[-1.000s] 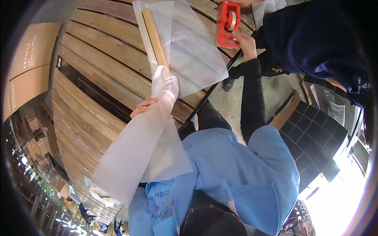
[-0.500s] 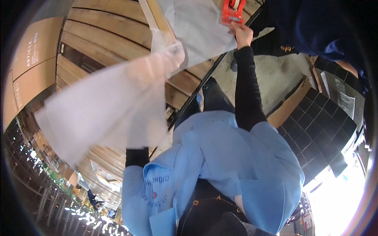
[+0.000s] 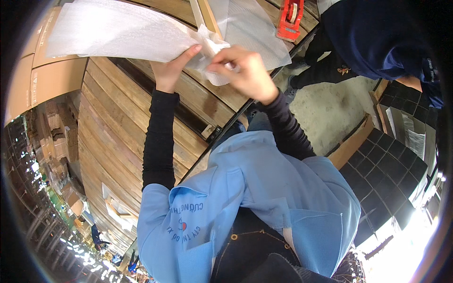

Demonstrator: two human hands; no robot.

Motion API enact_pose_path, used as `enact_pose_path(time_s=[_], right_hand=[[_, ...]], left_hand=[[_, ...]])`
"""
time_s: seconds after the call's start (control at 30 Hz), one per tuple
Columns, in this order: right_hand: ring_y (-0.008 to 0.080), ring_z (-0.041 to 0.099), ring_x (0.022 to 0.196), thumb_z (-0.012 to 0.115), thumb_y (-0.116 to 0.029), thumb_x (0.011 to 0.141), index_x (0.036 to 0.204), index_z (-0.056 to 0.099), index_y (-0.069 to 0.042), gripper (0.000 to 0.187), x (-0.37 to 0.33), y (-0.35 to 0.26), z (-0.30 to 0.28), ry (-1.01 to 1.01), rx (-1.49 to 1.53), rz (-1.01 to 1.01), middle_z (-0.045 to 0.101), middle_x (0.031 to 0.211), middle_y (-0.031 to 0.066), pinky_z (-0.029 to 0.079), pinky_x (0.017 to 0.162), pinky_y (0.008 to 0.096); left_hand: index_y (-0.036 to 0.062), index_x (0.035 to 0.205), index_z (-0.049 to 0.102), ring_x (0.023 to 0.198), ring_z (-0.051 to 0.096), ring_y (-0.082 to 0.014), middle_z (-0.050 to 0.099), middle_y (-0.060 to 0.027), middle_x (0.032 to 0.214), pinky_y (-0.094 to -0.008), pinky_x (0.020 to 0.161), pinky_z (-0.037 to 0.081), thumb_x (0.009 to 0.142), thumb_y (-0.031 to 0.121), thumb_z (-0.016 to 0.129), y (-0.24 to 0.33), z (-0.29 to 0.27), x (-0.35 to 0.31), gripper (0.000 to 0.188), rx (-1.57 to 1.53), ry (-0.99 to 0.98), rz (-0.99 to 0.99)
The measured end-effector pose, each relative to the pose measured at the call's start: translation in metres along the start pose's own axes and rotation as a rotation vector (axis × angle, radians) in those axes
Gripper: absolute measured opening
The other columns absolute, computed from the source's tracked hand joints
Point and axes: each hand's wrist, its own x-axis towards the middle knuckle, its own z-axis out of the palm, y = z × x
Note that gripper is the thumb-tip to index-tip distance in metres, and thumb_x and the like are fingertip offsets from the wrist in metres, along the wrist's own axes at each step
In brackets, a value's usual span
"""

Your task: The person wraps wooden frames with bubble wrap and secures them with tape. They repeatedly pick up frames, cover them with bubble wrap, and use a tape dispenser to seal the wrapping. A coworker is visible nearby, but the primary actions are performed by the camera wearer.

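Observation:
A white, translucent foam sheet [image 3: 108,30] spreads over the far left of the slatted table. My left hand [image 3: 172,68] grips its near edge, thumb on top and the other fingers hidden beneath. Crumpled foam gathers around the near end of a pale wooden bar [image 3: 207,16]. There my right hand [image 3: 247,73] pinches the bunched foam between thumb and fingers, close beside my left thumb. A red tape dispenser [image 3: 289,21] rests at the table's far right, apart from both hands. Another foam sheet [image 3: 257,33] lies flat under the bar and beside the dispenser.
Wooden slats form the table [image 3: 113,122], whose dark edge runs diagonally before me. Cardboard boxes [image 3: 56,78] stand at left. A person in dark clothes [image 3: 373,37] is at the far right. Stacked black tiled panels [image 3: 382,174] lie at right, beside a cardboard strip [image 3: 351,141].
My right hand has let go of the tape dispenser and moved left onto the foam. The foam sheet in my left hand has swung away from me, toward the far left.

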Motion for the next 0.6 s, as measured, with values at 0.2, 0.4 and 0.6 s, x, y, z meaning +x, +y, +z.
enact_pose_path(time_s=[0.2,0.4,0.6], right_hand=[[0.0337,0.065,0.063,0.078,-0.048,0.084,0.081,0.066,-0.008,0.041,0.029,0.015,0.017,0.008,-0.573,-0.131,0.063,0.064,0.0111,0.051,0.058,0.0442],[0.0326,0.066,0.062,0.076,-0.072,0.071,0.08,0.064,-0.012,0.062,0.089,0.092,-0.027,-0.122,-0.915,-0.309,0.065,0.066,0.0087,0.051,0.056,0.0438],[0.0356,0.046,0.136,0.086,-0.058,0.072,0.148,0.046,-0.011,0.098,0.077,0.036,-0.001,-0.213,-0.192,-0.45,0.054,0.137,0.0167,0.039,0.112,0.0438]], left_hand=[[0.0009,0.113,0.068,0.095,0.067,-0.0175,0.07,-0.0086,0.107,-0.0307,0.084,0.056,0.073,0.012,0.094,0.01,0.002,-0.007,0.049,-0.159,0.064,0.046],[0.001,0.122,0.063,0.103,0.065,-0.0198,0.068,-0.0092,0.114,-0.0339,0.09,0.054,0.074,0.007,0.091,0.025,-0.008,-0.018,0.055,-0.02,-0.017,0.005],[0.0014,0.125,0.063,0.106,0.065,-0.0204,0.068,-0.0097,0.119,-0.0336,0.093,0.054,0.075,0.008,0.091,0.021,-0.029,-0.03,0.058,-0.12,0.032,0.006]])
